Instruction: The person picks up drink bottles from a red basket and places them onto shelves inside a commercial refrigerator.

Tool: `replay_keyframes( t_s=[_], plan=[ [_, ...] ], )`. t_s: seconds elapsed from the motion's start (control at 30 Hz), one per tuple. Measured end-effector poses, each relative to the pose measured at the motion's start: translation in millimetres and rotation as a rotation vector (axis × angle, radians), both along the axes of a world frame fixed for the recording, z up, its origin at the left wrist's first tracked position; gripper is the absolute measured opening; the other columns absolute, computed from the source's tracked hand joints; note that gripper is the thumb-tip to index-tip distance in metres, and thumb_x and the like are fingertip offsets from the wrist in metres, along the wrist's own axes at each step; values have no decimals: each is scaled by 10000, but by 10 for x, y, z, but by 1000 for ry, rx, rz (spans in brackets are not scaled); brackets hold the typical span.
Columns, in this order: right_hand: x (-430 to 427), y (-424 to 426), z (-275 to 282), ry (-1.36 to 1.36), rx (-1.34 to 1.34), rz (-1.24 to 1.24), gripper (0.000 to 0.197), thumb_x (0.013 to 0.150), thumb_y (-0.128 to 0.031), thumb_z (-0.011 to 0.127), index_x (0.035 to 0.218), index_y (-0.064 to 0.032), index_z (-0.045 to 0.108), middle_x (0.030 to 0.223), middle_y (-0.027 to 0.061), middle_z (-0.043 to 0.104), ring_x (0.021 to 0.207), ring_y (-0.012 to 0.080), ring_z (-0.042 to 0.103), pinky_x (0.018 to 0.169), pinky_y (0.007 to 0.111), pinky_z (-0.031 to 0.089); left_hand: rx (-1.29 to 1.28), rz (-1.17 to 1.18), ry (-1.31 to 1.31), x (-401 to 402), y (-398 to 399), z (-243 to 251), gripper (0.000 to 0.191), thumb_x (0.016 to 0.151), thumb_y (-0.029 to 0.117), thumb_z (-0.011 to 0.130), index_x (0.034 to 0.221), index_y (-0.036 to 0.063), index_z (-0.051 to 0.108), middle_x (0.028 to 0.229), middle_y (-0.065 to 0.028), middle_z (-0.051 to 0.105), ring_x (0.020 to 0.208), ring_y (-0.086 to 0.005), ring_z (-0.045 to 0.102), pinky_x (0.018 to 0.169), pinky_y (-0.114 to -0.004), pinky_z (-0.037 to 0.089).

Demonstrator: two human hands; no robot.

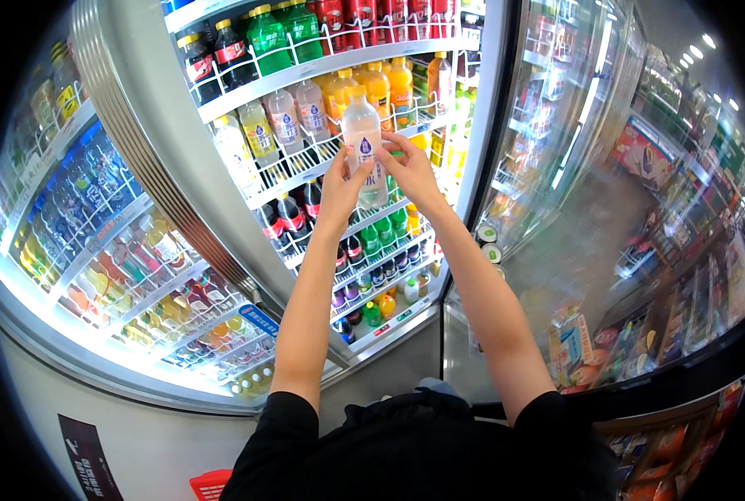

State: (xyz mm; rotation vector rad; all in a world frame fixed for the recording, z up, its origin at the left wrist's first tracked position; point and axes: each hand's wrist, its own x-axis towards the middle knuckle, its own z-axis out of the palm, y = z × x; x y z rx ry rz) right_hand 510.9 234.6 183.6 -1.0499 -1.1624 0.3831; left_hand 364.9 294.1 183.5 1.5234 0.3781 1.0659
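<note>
Between my two hands I hold a clear plastic drink bottle [361, 119] upright, with a yellow cap and a pale label bearing writing. My left hand [342, 188] grips its left side, thumb across the front. On the right side, my right hand [410, 172] has its thumb near the label and its fingers behind. The bottle is in front of an open drinks cooler. Similar bottles [285, 122] stand on the wire shelf just behind, beside orange juice bottles [375, 87].
The cooler's glass door [535, 250] stands open at my right. Above are green soda bottles [267, 41] and red cans [361, 25]. Small cola bottles [292, 213] fill a lower shelf. Another lit cooler [97, 232] is at left. A red basket [209, 484] lies low at left.
</note>
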Motion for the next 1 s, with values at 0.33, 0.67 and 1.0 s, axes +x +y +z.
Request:
replay_keyframes(
  t_s=[0.33, 0.67, 1.0],
  plan=[
    [-141, 256, 36, -126, -181, 0, 447, 943, -174, 634, 1363, -46, 552, 1019, 81, 692, 861, 163, 679, 770, 281, 538, 102, 28, 4, -167, 499, -86, 519, 938, 207, 673, 1364, -18, 479, 1190, -117, 648, 1075, -160, 613, 922, -302, 477],
    [-191, 893, 321, -32, 169, 195, 445, 956, -1, 435, 1391, -53, 513, 1179, 142, 661, 1050, 211, 662, 887, 322, 571, 573, 495, 141, -213, 1048, 289, 645, 808, 203, 798, 1386, 96, 534, 1154, -128, 528, 1037, -239, 580, 882, -347, 500],
    [-232, 1673, 222, -133, 266, 337, 431, 957, 37, 436, 1382, -10, 497, 1202, 134, 634, 1110, 214, 629, 907, 326, 551, 533, 674, 86, -345, 1383, 301, 604, 776, 119, 797, 1331, 50, 569, 1075, -123, 611, 914, -219, 634, 827, -319, 526]
  ],
)
